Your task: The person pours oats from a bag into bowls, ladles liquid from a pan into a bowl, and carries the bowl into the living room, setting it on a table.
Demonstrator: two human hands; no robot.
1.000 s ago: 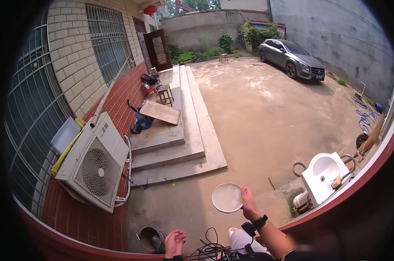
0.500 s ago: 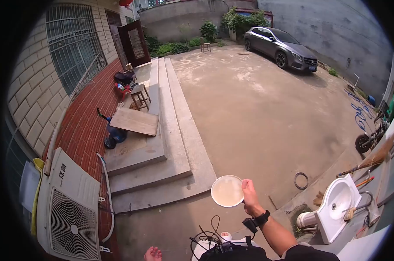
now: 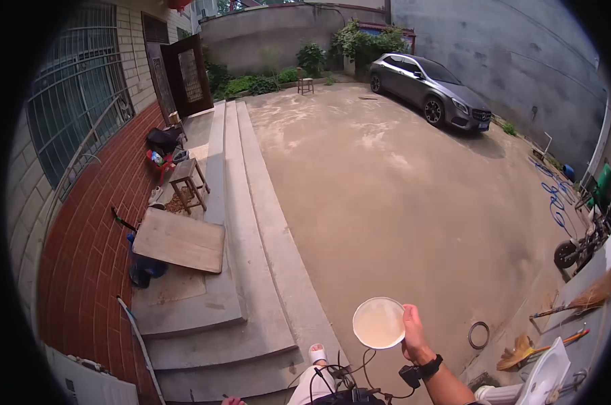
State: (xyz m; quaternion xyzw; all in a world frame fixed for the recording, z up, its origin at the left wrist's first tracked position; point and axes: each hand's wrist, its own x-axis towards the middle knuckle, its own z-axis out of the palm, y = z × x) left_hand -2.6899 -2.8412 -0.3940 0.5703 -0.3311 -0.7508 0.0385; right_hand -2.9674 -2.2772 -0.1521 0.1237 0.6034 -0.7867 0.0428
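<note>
My right hand (image 3: 415,335) grips the rim of a round, pale bowl (image 3: 378,323), thumb on top and fingers out of sight beneath. Something light beige shows inside the bowl; whether that is liquid or the bare bottom I cannot make out. A black band with a small device circles my right wrist. Only a sliver of my left hand (image 3: 234,401) appears at the bottom edge, its fingers mostly cut off, near the lowest step. Black cables (image 3: 342,371) hang in front of my body. Below the bowl, to its left, a foot in a white slipper (image 3: 317,354) stands out.
Concrete steps (image 3: 265,297) run along the left, bearing a wooden board (image 3: 180,239) and a wooden stool (image 3: 189,182). At right are a white washbasin (image 3: 547,371), a broom (image 3: 599,290) and a black ring (image 3: 479,335). A grey car (image 3: 430,91) is parked at the back.
I have moved forward: the steps and board are nearer, while the air conditioner and washbasin slide toward the bottom edge. The bowl sits lower and further right. My left hand has nearly left view.
</note>
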